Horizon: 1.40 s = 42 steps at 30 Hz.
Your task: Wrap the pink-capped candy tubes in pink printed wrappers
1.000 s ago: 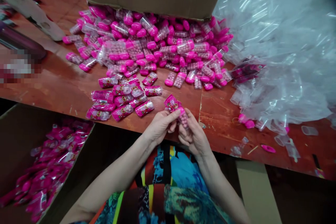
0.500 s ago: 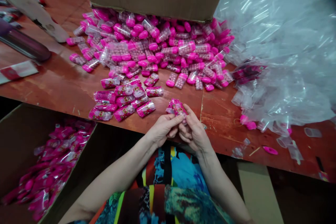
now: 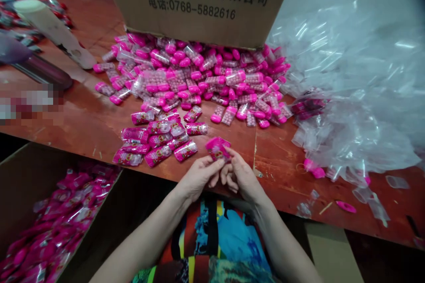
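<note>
My left hand (image 3: 199,177) and right hand (image 3: 242,177) pinch one pink packet (image 3: 217,148) over the table (image 3: 83,115) edge (roughly a dozen wrapped packets (image 3: 159,139) lie just left); its bead tube, exposed a second ago, is now covered.

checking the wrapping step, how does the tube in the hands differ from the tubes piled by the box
The held tube wears a printed pink wrapper; the piled tubes are clear, candy balls showing. The held tube is pinched between left hand and right hand; the piled tubes lie heaped on the table. Both show pink.
</note>
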Tool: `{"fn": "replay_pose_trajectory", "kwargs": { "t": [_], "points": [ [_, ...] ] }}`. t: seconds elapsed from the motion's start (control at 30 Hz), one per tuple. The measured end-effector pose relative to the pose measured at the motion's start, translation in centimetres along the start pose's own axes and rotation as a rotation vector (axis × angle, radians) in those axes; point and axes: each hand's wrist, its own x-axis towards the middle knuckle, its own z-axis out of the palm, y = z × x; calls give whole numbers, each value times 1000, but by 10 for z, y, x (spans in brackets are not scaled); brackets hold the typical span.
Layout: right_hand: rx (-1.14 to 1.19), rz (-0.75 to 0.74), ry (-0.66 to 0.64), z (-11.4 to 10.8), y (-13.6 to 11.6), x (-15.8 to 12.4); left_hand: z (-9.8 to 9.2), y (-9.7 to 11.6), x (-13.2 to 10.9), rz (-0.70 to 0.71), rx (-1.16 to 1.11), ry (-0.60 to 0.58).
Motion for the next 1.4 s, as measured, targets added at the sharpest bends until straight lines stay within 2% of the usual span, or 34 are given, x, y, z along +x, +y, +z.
{"fn": "replay_pose_trajectory", "kwargs": {
  "t": [0.07, 0.13, 0.23, 0.3, 0.33, 0.4, 0.47, 0.53, 0.6, 0.7, 0.77, 0.83, 0.9, 0.97, 1.03, 1.1, 1.27, 1.4],
  "points": [
    [-217, -134, 99, -12, -12, 13, -12, 18, -5, 110, -85, 128],
    [-462, -297, 275, -27, -28, 30, -23, 31, -9, 218, -183, 255],
    [-737, -449, 477, -43, -52, 65, -26, 32, -10, 215, -157, 339],
    [-902, -458, 551, -43, -65, 89, -19, 21, -5, 192, 28, 331],
    [-1005, -423, 586, -40, -70, 99, -14, 14, -1, 223, 165, 324],
    [-1191, -272, 618, -27, -75, 117, -4, 0, 7, 376, 503, 332],
    [-1292, -183, 620, -14, -74, 129, 3, -10, 15, 504, 854, 333],
    [-1322, -173, 604, -4, -68, 135, 6, -18, 21, 502, 1135, 290],
    [-1305, -207, 583, -3, -60, 136, 6, -24, 24, 433, 1306, 243],
    [-1180, -296, 550, -15, -49, 127, 4, -33, 24, 410, 1402, 223],
    [-938, -348, 529, -28, -43, 114, 3, -37, 22, 445, 1412, 226],
    [-570, -355, 487, -38, -38, 94, 3, -38, 20, 487, 1385, 250],
    [-220, -324, 410, -41, -33, 70, 4, -36, 17, 522, 1323, 311],
    [-32, -272, 360, -37, -27, 46, 7, -31, 16, 545, 1262, 385],
    [45, -193, 345, -28, -21, 29, 11, -26, 15, 564, 1236, 412],
    [92, -143, 373, -17, -15, 20, 15, -23, 14, 589, 1221, 378],
    [178, -155, 401, -7, -15, 22, 21, -27, 10, 602, 1133, 298],
    [96, -209, 381, -19, -24, 18, 22, -22, 9, 611, 878, 428]
  ]
}}
